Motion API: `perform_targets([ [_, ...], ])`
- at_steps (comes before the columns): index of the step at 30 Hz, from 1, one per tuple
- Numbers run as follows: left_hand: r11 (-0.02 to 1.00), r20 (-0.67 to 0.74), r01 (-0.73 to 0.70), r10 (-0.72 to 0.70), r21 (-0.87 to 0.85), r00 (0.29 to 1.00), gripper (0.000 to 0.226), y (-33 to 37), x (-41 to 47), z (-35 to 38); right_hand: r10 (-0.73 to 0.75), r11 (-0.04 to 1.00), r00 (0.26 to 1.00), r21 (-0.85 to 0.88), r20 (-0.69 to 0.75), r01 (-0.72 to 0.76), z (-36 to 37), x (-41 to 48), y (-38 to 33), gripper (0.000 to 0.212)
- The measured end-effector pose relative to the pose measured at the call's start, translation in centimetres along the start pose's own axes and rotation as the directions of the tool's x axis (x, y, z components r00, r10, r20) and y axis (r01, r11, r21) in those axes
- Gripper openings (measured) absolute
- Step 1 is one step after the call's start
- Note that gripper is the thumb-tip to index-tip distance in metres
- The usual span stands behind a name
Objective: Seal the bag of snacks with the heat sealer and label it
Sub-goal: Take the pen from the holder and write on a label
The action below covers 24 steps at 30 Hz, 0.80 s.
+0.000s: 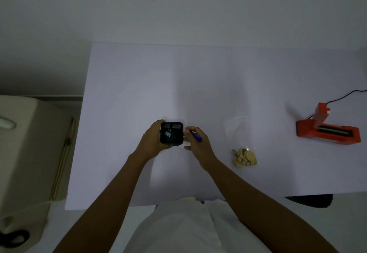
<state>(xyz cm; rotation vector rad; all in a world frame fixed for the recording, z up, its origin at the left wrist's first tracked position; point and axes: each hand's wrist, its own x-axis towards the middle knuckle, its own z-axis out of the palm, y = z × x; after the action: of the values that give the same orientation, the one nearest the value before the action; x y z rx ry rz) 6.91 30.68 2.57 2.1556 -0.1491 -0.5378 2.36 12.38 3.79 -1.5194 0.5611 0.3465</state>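
Observation:
A clear plastic bag [237,131] lies flat on the white table [218,78], right of centre, with beige biscuits and snack pieces [244,157] gathered at its near end. The red heat sealer [327,131] stands at the far right, its black cord trailing off the edge. My left hand [152,140] grips a square black holder [171,133] with a blue binder clip inside. My right hand [195,141] is beside the holder, closed on a blue pen [196,136]; something small and white shows under its fingers.
A beige appliance [23,153] stands left of the table with a thin wooden stick [63,157] leaning along it. Black scissors [14,237] lie at the bottom left. A wall rises behind the table. My white shirt fills the bottom centre.

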Motion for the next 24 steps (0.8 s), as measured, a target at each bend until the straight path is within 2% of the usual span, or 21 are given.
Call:
perform_targets([
  [5,1.0,-0.037,0.017,-0.018,-0.025,0.999,0.076,-0.1,0.5,-1.4,-0.013,0.999,0.998,0.037,0.057,0.011,0.5,0.6,-1.0,0.02],
  [8,0.998,-0.068,0.046,-0.049,-0.047,0.996,0.072,-0.5,0.8,-2.2,-0.018,1.0,0.997,0.002,0.069,0.018,1.1,1.1,-0.9,0.023],
  [16,0.985,-0.135,0.13,-0.145,-0.111,0.98,0.073,-1.2,1.2,-3.0,-0.029,0.999,0.999,-0.046,-0.039,0.027,0.8,1.7,0.5,0.022],
  [18,0.986,-0.136,0.139,-0.15,-0.086,0.979,0.079,-1.1,1.2,-2.9,-0.038,0.998,0.998,-0.051,-0.053,0.036,0.5,1.7,0.9,0.022],
  [21,0.986,-0.174,0.16,-0.149,0.05,0.973,0.105,-0.7,0.8,-2.7,-0.038,0.999,0.995,-0.041,-0.097,0.035,-0.2,1.8,1.5,0.019],
  [22,0.983,-0.214,0.145,-0.119,0.11,0.969,0.108,-0.3,0.6,-2.5,-0.043,0.998,0.993,-0.04,-0.113,0.039,-0.4,1.8,1.6,0.018],
  [24,0.98,-0.323,0.056,0.01,0.191,0.946,0.096,1.0,0.0,-2.2,-0.053,0.998,0.989,-0.039,-0.138,0.047,-0.8,1.8,1.9,0.016],
])
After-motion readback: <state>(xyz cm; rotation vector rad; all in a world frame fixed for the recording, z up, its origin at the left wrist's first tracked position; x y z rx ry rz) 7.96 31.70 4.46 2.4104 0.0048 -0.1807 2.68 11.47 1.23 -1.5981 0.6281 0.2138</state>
